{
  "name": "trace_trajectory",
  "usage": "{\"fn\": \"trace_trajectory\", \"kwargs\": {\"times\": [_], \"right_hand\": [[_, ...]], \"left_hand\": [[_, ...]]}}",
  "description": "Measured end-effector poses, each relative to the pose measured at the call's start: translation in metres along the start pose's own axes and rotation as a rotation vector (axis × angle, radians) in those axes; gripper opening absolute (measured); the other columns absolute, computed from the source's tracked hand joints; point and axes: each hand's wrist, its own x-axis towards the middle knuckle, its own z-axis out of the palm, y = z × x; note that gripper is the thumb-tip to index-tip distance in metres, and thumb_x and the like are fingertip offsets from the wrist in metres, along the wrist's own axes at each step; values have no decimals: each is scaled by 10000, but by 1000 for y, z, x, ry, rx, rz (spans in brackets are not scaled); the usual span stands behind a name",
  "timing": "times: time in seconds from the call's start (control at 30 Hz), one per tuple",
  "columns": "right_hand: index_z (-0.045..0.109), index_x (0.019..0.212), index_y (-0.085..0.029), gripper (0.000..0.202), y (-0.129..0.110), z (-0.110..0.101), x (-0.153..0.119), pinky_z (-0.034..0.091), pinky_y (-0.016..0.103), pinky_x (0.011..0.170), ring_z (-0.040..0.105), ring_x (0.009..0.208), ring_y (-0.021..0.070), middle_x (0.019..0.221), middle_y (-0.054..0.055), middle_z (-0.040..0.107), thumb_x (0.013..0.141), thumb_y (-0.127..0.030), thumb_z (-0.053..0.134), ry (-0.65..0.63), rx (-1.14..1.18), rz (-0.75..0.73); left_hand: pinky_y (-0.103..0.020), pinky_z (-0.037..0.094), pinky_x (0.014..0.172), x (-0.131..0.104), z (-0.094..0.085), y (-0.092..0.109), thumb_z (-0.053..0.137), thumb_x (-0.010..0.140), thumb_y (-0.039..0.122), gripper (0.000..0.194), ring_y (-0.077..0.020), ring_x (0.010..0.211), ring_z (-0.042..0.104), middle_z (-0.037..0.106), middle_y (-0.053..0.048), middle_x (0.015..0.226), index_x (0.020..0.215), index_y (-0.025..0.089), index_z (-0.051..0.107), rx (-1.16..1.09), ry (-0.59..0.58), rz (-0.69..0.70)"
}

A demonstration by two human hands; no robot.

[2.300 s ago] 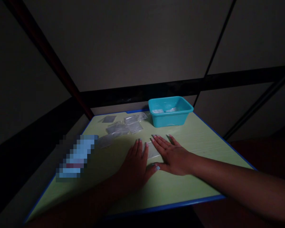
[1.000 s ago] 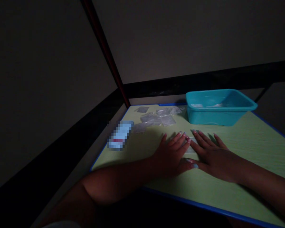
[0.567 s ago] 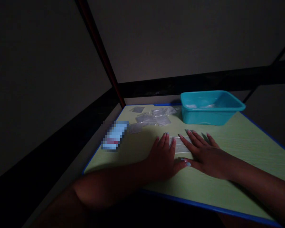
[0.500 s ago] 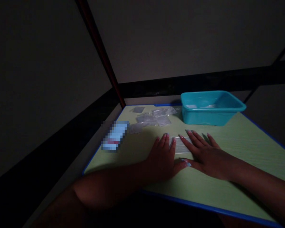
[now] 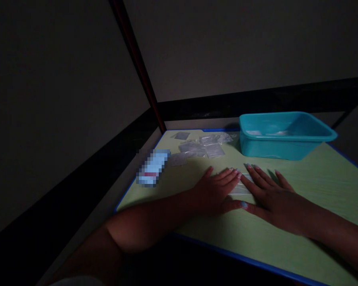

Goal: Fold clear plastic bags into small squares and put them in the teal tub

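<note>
A clear plastic bag [image 5: 241, 188] lies flat on the light green table, partly hidden under both hands. My left hand [image 5: 216, 191] rests over its left part, fingers stretched out and pointing to the right. On its right part lies my right hand [image 5: 271, 198], palm down with the fingers spread. The thumb tips meet or nearly meet just below the bag, and the index fingertips are close together above it. Neither hand grips anything.
Several small clear bags [image 5: 193, 149] lie scattered at the back of the table [image 5: 316, 198]. A turquoise basket [image 5: 271, 147] with some whitish things inside stands at the back right. At the left edge lies a phone [image 5: 153, 167], its screen blurred. Walls rise behind and left.
My left hand has turned, its fingers now pointing right and nearer my right hand, covering more of the bag. The whole view has shifted, so the table and basket appear further right.
</note>
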Motion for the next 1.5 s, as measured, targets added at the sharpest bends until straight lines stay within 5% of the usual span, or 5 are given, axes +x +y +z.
{"fn": "trace_trajectory", "kwargs": {"times": [0.27, 0.5, 0.77, 1.2, 1.5], "right_hand": [[285, 1484, -201, 891, 1, 2, 0, 142, 635, 1088, 120, 1407, 377, 1540, 174, 103, 802, -774, 315, 1, -20, 9], [237, 1496, -248, 857, -2, -1, 0, 159, 646, 1082, 141, 1405, 383, 1553, 142, 116, 813, -754, 338, 20, -10, 12], [422, 1423, -179, 836, 1, 4, -2, 147, 628, 1092, 142, 1408, 382, 1543, 170, 129, 826, -753, 305, 26, -35, -10], [159, 1512, -174, 890, -19, -36, 3, 107, 655, 1077, 38, 1409, 397, 1533, 218, 27, 841, -727, 347, -182, 68, 59], [80, 1517, -176, 901, -23, -44, 5, 35, 632, 1090, -59, 1406, 367, 1524, 224, -71, 850, -714, 356, -256, 101, 82]], "left_hand": [[-557, 176, 1119, -2, 2, 4, 223, 939, 621, 752, -248, 1446, 138, 166, -144, 1559, 1491, 115, 153, 24, -31, -51], [-539, 126, 1136, -9, 14, 17, 220, 893, 693, 912, -356, 1427, 144, 238, -301, 1495, 1435, -39, 269, 129, 38, -291], [-559, 129, 1133, -4, 5, 8, 247, 929, 634, 749, -239, 1447, 137, 175, -113, 1561, 1498, 155, 161, -1, 36, 20], [-624, 177, 1083, -8, 15, 18, 316, 873, 691, 889, -433, 1384, 228, 316, -329, 1450, 1405, -20, 357, 266, 36, -358], [-572, 240, 1096, -6, 15, 10, 180, 932, 619, 791, -321, 1414, 231, 254, -222, 1514, 1434, 23, 321, 203, -24, -176]]}}
